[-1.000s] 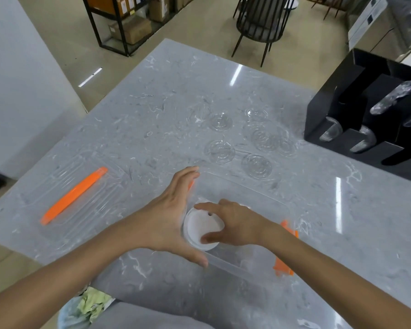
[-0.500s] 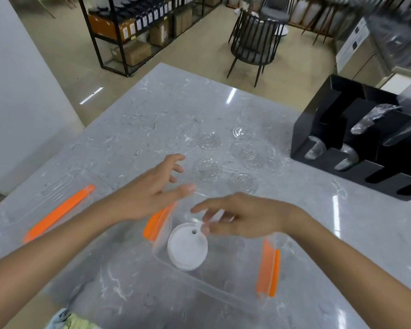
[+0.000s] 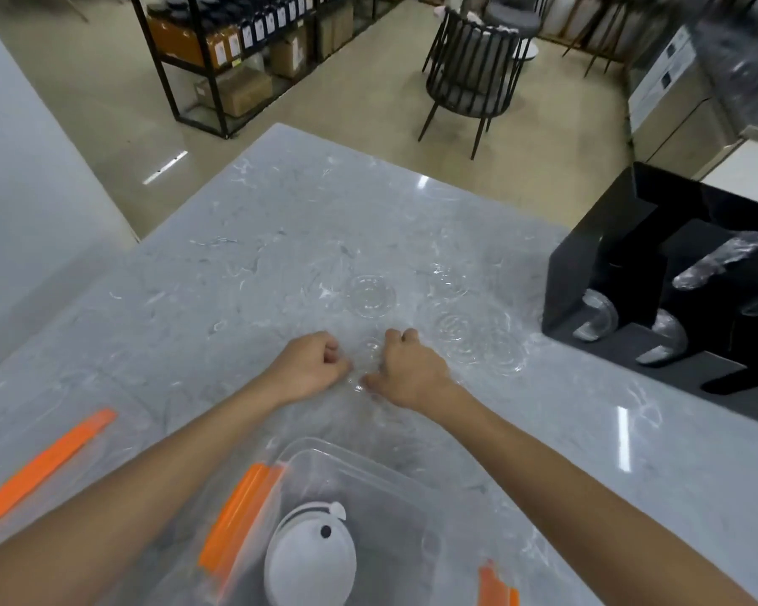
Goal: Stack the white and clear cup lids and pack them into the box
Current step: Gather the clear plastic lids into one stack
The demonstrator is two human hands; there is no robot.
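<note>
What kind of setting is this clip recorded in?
Probably a café or drinks shop, counter side. A black organizer on the marble counter holds sleeved stacks of cups or lids, loose clear cup lids lie on the counter, and stock shelves with cartons stand behind, near a dining chair.

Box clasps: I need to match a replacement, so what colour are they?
Orange clasps on the clear box, best seen in the head view.
</note>
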